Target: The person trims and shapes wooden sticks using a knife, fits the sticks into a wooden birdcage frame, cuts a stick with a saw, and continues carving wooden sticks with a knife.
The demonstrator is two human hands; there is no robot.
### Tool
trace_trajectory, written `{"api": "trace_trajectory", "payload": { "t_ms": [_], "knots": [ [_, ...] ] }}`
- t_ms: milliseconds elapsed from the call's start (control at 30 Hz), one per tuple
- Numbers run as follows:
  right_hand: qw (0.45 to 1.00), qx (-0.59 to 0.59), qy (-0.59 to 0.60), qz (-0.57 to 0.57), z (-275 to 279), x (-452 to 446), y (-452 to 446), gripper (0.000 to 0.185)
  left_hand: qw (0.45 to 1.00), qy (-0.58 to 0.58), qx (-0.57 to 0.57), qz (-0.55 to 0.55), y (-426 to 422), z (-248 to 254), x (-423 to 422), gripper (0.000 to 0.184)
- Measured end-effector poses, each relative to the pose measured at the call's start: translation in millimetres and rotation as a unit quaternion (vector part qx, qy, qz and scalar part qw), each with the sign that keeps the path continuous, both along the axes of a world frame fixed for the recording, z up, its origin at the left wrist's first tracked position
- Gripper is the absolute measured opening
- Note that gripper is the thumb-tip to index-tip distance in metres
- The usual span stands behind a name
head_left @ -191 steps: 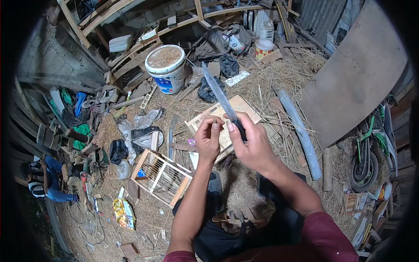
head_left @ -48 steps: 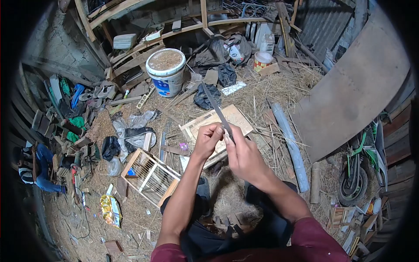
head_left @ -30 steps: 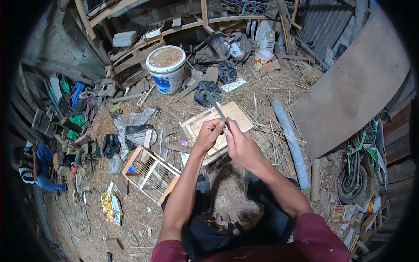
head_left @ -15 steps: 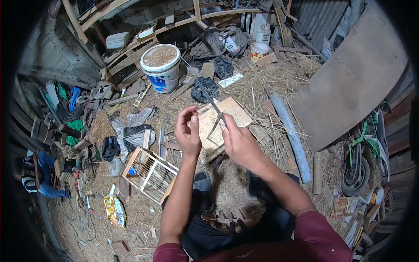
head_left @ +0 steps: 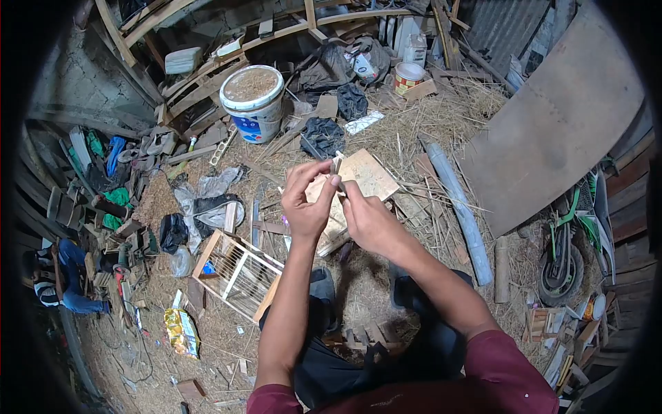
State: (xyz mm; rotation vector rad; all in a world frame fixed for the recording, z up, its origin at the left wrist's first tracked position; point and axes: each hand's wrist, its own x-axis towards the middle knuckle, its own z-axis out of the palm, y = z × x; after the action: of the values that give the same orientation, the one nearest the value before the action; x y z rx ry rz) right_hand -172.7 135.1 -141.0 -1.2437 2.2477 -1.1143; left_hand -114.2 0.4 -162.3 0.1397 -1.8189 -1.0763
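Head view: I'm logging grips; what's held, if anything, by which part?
Left hand pinches a thin stick; exactly where along it, and the right hand's hold, cannot be told.

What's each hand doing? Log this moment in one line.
left hand: pinching slim piece | right hand: close beside, grip partly hidden | wooden board: below hands

A white bucket (head_left: 258, 125) stands upright, brown bits heaped on top, with a black bag (head_left: 322, 138) nearby and a smaller tub (head_left: 406, 87) farther right. A grey pole (head_left: 455, 207) lies over straw (head_left: 452, 114) near a broad sheet (head_left: 552, 124). A green motorbike (head_left: 598, 241) is at right; a person (head_left: 71, 274) in blue trousers, far left.
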Motion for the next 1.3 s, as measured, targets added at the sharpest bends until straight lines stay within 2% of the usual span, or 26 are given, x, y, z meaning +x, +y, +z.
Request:
{"api": "trace_trajectory", "payload": {
  "t_ms": [133, 167, 233, 300, 400, 433, 500, 567, 700, 733, 800, 867, 933, 1000, 1100, 1200, 1300],
  "knots": [
    [0.999, 0.036, -0.003, 0.012, -20.2, 4.1, -8.3, 0.023, 0.993, 0.019, 0.113, -0.022, -1.8, -4.8, -5.3, 0.019],
    [0.999, 0.038, -0.001, 0.016, -29.6, 4.7, -10.4, 0.021, 0.99, 0.055, 0.129, 0.001, -0.1, -6.1, -6.2, 0.016],
    [0.996, 0.084, 0.002, 0.034, -56.1, 1.5, -14.9, 0.027, 0.991, 0.068, 0.111, 0.011, -2.4, -7.9, -4.9, 0.016],
    [0.994, 0.103, -0.011, 0.046, -105.5, -2.7, -21.9, 0.029, 0.991, 0.076, 0.108, 0.023, -5.3, -11.3, -3.6, 0.016],
    [0.993, 0.104, -0.029, 0.048, -164.5, -1.7, -28.3, 0.026, 0.99, 0.077, 0.112, 0.035, -7.4, -9.8, 0.1, 0.015],
    [0.989, 0.135, -0.056, 0.022, -184.6, 0.7, -30.5, 0.021, 0.988, 0.079, 0.126, 0.032, -9.3, -12.8, 0.3, 0.016],
    [0.992, 0.116, -0.05, 0.006, -251.6, 3.2, -24.4, 0.023, 0.986, 0.089, 0.131, 0.041, -11.3, -12.9, 0.2, 0.016],
    [0.99, 0.133, -0.043, -0.017, -269.7, 12.1, -21.6, 0.026, 0.992, 0.064, 0.096, 0.048, -15.4, -15.9, 6.0, 0.015],
    [0.987, 0.145, -0.061, -0.018, -253.4, 5.7, -22.5, 0.028, 0.985, 0.064, 0.136, 0.087, -31.0, -21.2, 12.5, 0.016],
    [0.989, 0.147, -0.012, 0.027, -242.5, -3.8, -23.6, 0.033, 0.982, 0.067, 0.145, 0.101, -35.8, -21.9, 13.4, 0.018],
    [0.982, 0.184, -0.005, 0.037, -201.1, -21.1, -24.9, 0.03, 0.975, 0.074, 0.162, 0.132, -44.7, -22.6, 15.6, 0.021],
    [0.979, 0.171, -0.091, -0.068, -151.3, -33.4, -28.6, 0.032, 0.968, 0.076, 0.207, 0.12, -48.5, -19.3, 19.6, 0.025],
    [0.99, 0.088, -0.088, -0.06, -92.4, -38.8, -21.3, 0.029, 0.96, 0.097, 0.245, 0.095, -49.2, -13.0, 21.9, 0.026],
    [0.994, -0.055, -0.085, -0.043, -47.8, -35.8, -10.5, 0.026, 0.962, 0.087, 0.245, 0.089, -49.1, -13.1, 23.7, 0.028],
    [0.982, -0.129, -0.117, -0.066, -4.7, -15.3, -2.3, 0.024, 0.962, 0.085, 0.246, 0.078, -45.1, -14.7, 24.1, 0.027],
    [0.974, -0.182, -0.116, -0.07, 13.7, 6.8, -1.1, 0.024, 0.968, 0.065, 0.238, 0.035, -39.3, -15.7, 27.2, 0.023],
    [0.975, -0.188, -0.104, -0.06, 31.9, 23.6, 0.6, 0.028, 0.972, 0.031, 0.234, 0.012, -24.8, -11.3, 29.2, 0.017]
  ]
}}
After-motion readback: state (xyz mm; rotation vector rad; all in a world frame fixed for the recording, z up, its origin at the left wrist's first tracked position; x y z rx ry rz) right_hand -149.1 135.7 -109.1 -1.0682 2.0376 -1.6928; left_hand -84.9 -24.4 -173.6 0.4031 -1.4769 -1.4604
